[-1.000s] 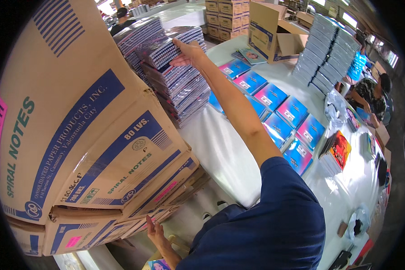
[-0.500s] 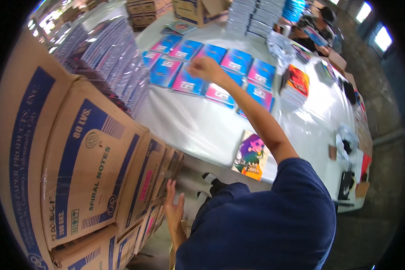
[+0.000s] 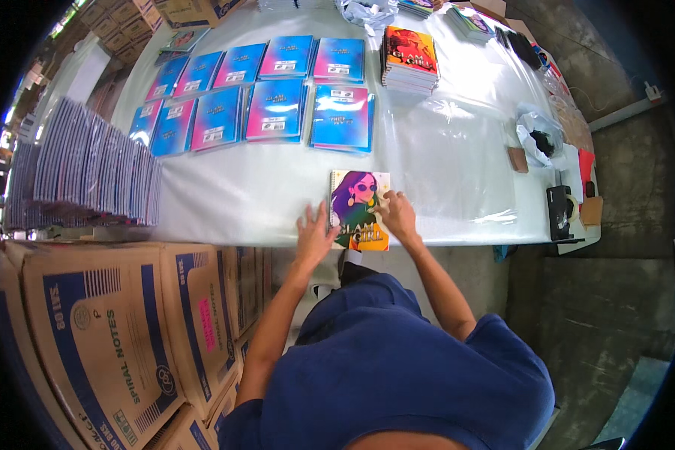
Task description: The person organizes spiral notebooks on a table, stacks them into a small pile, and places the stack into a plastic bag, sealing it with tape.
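Note:
A spiral notebook with an illustrated figure in sunglasses on its cover lies flat at the table's near edge. My left hand is beside the notebook's wire-bound left side, fingers spread and holding nothing. Over the opposite edge, my right hand rests with bent fingers at the cover, thumb and forefinger apart. Just beyond are two rows of blue and pink notebooks in small piles, some with white labels.
To the left stands a tall stack of wrapped spiral notebooks, above cardboard cartons beside me. A pile of orange-covered notebooks sits farther back. A plastic bag and a tape roll lie at right.
My view has swung from the cartons to face the table. My right hand came back from above the blue notebooks to the illustrated one; my left hand left the cartons and is beside it.

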A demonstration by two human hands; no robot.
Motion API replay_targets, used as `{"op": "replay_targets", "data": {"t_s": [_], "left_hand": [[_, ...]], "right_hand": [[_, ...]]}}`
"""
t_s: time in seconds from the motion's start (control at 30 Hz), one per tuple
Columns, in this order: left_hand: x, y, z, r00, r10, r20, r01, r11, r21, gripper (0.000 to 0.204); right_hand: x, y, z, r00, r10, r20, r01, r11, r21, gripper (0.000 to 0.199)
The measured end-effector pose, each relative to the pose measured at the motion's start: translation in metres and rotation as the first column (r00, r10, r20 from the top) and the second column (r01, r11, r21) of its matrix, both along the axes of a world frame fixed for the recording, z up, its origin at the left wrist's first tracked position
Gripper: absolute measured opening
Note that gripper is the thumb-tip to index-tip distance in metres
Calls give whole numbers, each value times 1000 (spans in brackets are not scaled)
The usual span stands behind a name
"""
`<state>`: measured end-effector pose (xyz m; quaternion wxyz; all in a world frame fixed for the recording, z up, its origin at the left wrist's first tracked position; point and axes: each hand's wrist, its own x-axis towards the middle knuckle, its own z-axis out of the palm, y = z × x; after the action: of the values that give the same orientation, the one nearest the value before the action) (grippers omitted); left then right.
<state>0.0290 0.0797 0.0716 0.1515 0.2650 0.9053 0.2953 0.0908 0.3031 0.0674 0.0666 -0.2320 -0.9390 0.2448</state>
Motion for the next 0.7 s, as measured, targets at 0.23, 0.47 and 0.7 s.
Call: {"op": "replay_targets", "data": {"t_s": [0.23, 0.47, 0.7], "left_hand": [[-12, 37, 8, 769, -193, 610, -369, 645, 669, 89], [-87, 33, 24, 996, 24, -90, -7, 983, 183, 76], [-337, -66, 6, 839, 458, -293, -481, 877, -5, 67]], "right_hand": [[0, 17, 6, 1000, -13, -18, 11, 993, -120, 42], [-21, 32, 22, 987, 133, -92, -143, 984, -104, 21], [-74, 1, 40, 970, 154, -190, -170, 983, -67, 15]]}}
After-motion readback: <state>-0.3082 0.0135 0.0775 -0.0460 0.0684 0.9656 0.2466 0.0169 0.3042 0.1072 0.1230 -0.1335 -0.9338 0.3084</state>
